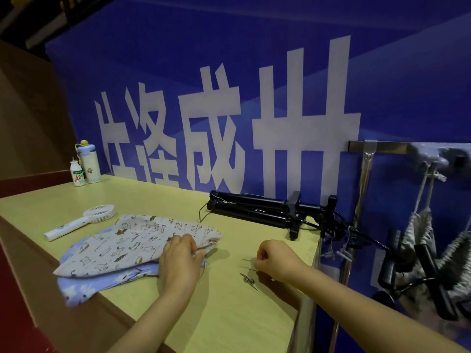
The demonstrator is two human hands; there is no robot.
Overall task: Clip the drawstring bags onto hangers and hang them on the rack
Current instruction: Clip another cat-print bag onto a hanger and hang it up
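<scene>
Drawstring bags [132, 245] lie stacked under the left hand [182, 261], which pinches their near edge; long axis runs leftward. Right hand [276, 258], loosely closed, seemingly empty, hovers beside.

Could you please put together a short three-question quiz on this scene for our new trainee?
1. True or false: the left hand rests on the cream animal-print fabric bag.
2. Which lies under that bag? A) a pale blue fabric bag B) a red towel C) a newspaper
3. Fill in: the white handheld fan lies on the pale yellow-green ____.

Key: 1 true; 2 A; 3 table.
</scene>
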